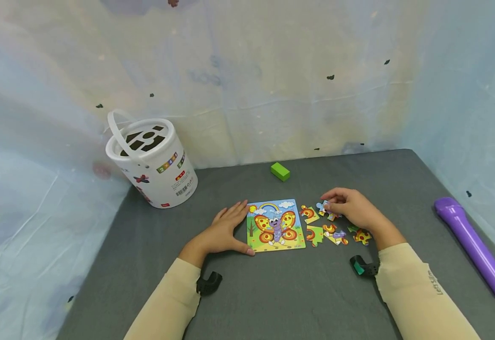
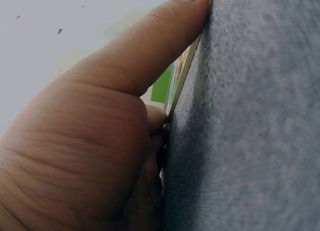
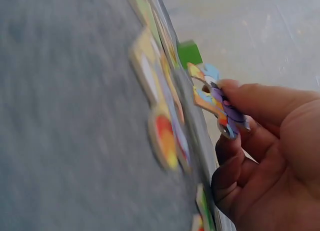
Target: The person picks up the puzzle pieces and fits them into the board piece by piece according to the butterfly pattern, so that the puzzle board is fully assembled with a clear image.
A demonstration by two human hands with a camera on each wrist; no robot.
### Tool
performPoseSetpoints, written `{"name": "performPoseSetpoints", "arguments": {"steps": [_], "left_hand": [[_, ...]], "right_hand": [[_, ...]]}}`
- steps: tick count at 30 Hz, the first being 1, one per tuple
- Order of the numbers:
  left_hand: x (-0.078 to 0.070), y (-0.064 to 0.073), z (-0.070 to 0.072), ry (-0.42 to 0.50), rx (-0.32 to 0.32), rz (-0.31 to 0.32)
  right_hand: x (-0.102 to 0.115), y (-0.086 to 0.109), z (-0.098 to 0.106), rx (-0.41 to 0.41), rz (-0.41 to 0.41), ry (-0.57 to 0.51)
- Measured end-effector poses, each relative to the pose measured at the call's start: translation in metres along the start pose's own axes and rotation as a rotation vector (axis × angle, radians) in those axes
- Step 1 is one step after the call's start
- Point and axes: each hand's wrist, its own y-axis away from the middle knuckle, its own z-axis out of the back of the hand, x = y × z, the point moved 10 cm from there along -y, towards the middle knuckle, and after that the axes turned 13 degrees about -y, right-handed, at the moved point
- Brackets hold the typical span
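While the left hand is bracing the left edge of the butterfly picture board, its fingers are extending straight, with the thumb standing apart from them. The thumb tip is touching the board near its lower left corner; the other fingertips are reaching the edge near its upper left corner. The board is lying flat on the gray table, picture side up.

To the right of the board, the right hand is pinching a blue-and-purple puzzle piece between thumb and fingers. The right wrist view is showing this piece at a tilt.

Four loose pieces are lying near the right hand: a red-and-green piece and a green-edged piece just beside the board, a purple-and-yellow piece next to them, and a yellow spotted piece farthest right.

Behind the board, a green block is resting. A white bucket is standing at the rear left; a purple tube is lying at the far right.
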Motion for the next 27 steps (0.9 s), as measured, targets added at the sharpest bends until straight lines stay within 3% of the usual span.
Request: {"name": "performPoseSetpoints", "arguments": {"steps": [6,20,27], "left_hand": [[0.000,0.000,0.001,0.003,-0.008,-0.003],[-0.001,0.000,0.001,0.007,-0.026,-0.017],[0.000,-0.001,0.001,-0.003,-0.017,-0.013]], "right_hand": [[0.006,-0.003,-0.015,-0.036,0.018,-0.061],[0.023,-0.014,-0.074,-0.069,0.110,-0.181],[0.029,-0.019,-0.109,-0.020,0.092,-0.231]]}}
